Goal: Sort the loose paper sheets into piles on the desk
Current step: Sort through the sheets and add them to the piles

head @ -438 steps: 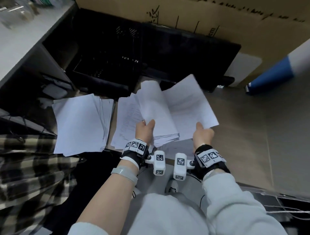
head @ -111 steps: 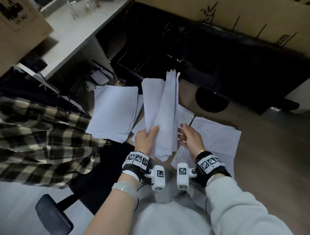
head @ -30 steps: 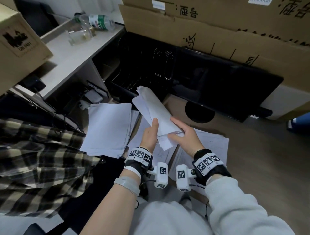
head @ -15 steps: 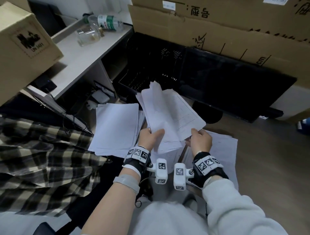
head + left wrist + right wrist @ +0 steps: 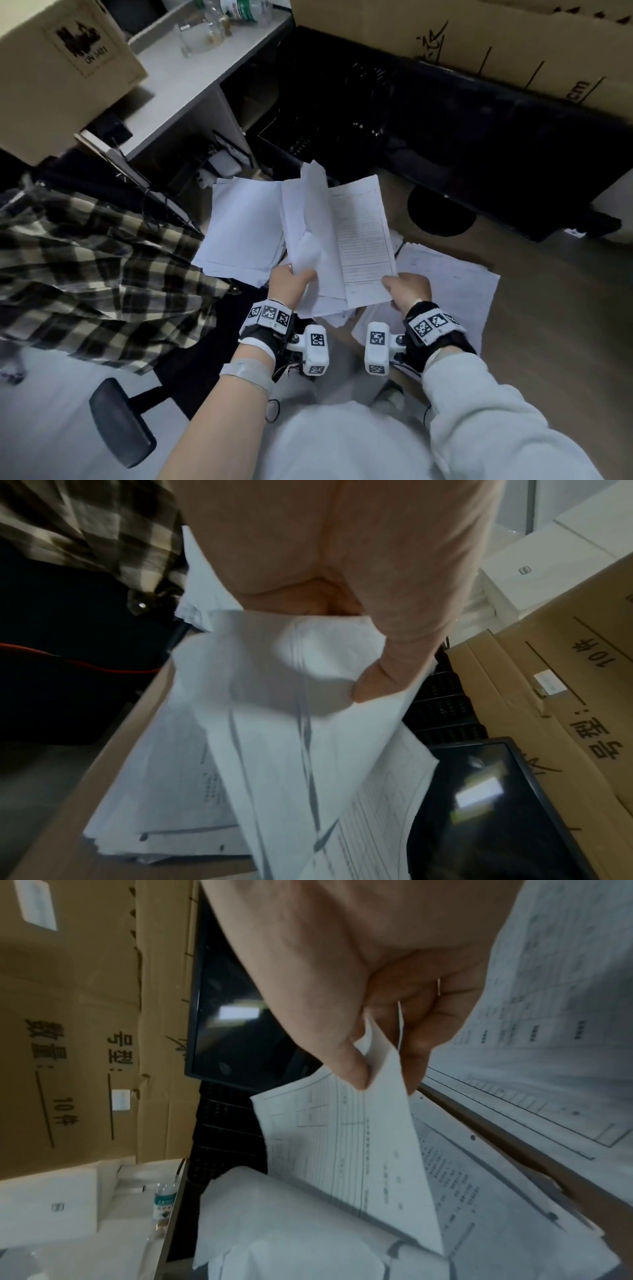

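Pale grey sleeve [image 5: 507, 404] on right arm only; black wrist straps [image 5: 442, 339] with checkered white tags; white camera blocks [image 5: 317, 349]; grey band [image 5: 246, 371] on left forearm.

A large brown cardboard box [image 5: 58, 68] with a black printed mark sits at the upper left, overhanging a white shelf unit [image 5: 191, 75]. On that shelf stand a clear glass jar [image 5: 191, 37] and a clear plastic bottle with a green label [image 5: 239, 8] lying on its side. Flat brown cardboard cartons with black lettering [image 5: 479, 44] lean along the back, and in front of them rests a black flat monitor [image 5: 496, 144] on a round black base [image 5: 442, 214]. A black-and-cream plaid cloth [image 5: 89, 274] is draped at the left, above a black chair armrest [image 5: 120, 421].
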`<state>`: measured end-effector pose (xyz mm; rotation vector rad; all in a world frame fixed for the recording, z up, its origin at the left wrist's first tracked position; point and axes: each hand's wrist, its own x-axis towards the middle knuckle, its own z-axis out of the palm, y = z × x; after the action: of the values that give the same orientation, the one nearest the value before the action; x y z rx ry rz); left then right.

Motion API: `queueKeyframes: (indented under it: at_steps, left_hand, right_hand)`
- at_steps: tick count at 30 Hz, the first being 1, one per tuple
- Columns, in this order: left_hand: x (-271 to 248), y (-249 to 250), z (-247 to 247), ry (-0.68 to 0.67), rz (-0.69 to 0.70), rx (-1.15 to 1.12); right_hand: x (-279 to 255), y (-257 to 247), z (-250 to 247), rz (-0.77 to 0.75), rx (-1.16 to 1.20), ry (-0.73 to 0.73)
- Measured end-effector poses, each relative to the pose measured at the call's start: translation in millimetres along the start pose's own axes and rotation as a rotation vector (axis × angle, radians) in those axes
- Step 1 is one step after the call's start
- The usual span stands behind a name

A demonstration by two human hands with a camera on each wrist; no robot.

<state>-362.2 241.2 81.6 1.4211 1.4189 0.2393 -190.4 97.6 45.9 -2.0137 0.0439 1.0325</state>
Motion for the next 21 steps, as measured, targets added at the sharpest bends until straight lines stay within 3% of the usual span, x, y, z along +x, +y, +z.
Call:
queueKeyframes:
  at_steps: [4, 14, 21]
  left_hand:
    - [-0.9, -9.1, 10.0, 0.048, 0.027, 0.001]
    - [-5.8, -17.0, 113.5, -0.162, 0.043, 0.091]
    - [-23.5, -29.0, 149.2, -0.189, 0.020, 0.170]
  right_hand:
    - [1.2, 7.8, -1.4, 0.078, -0.072, -0.056]
    - [13.9, 126.0, -91.0, 0.298, -0.158, 0.200]
    - [10.0, 162.5, -111.4, 0.414, -0.091, 0.256]
